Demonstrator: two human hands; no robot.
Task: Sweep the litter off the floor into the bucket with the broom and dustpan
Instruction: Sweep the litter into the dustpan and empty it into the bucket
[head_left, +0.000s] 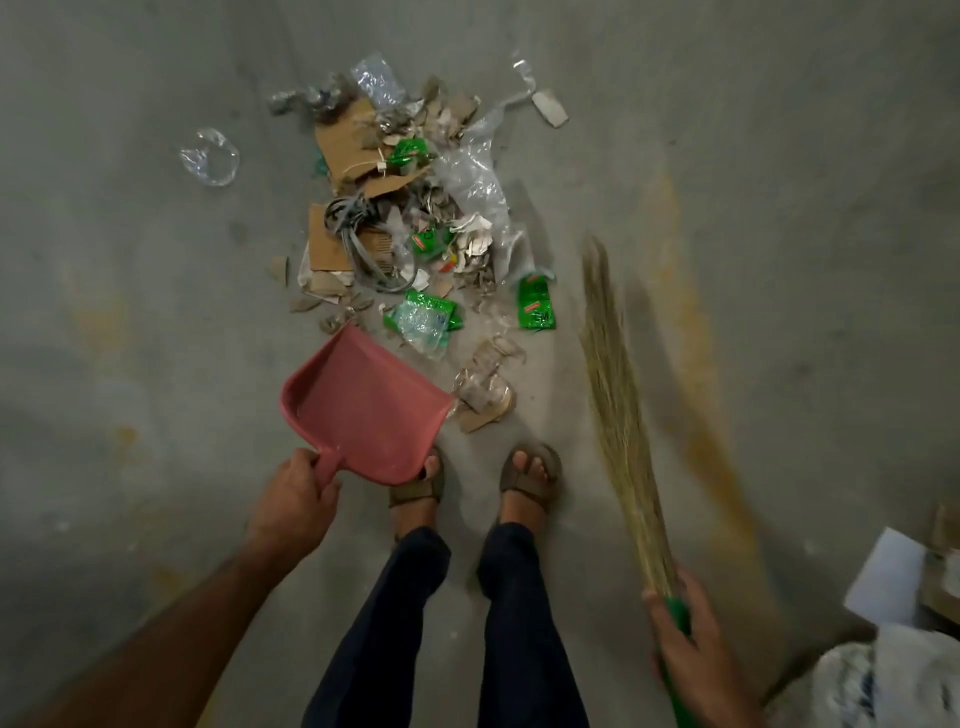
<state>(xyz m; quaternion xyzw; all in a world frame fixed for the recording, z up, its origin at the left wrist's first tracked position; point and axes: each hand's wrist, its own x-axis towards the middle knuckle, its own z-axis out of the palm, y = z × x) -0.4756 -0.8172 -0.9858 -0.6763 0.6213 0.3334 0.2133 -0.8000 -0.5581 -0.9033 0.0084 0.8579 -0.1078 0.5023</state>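
Right of the litter pile (410, 208), the broom (618, 395) is pointing forward from the right hand (685, 639) gripping its green handle, while the left hand (293, 499) is gripping the pink dustpan (363, 410), mouth facing the pile. Bucket's not visible.

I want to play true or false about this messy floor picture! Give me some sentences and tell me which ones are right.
1. The left hand holds the pink dustpan by its handle. True.
2. The dustpan is already full of litter. False: it looks empty, and the litter pile lies on the floor beyond it.
3. The right hand grips the broom at its green handle. True.
4. The broom's bristles are blue. False: they are straw-coloured.
5. There are green packets among the litter. True.
6. The person is barefoot. False: both feet wear sandals.
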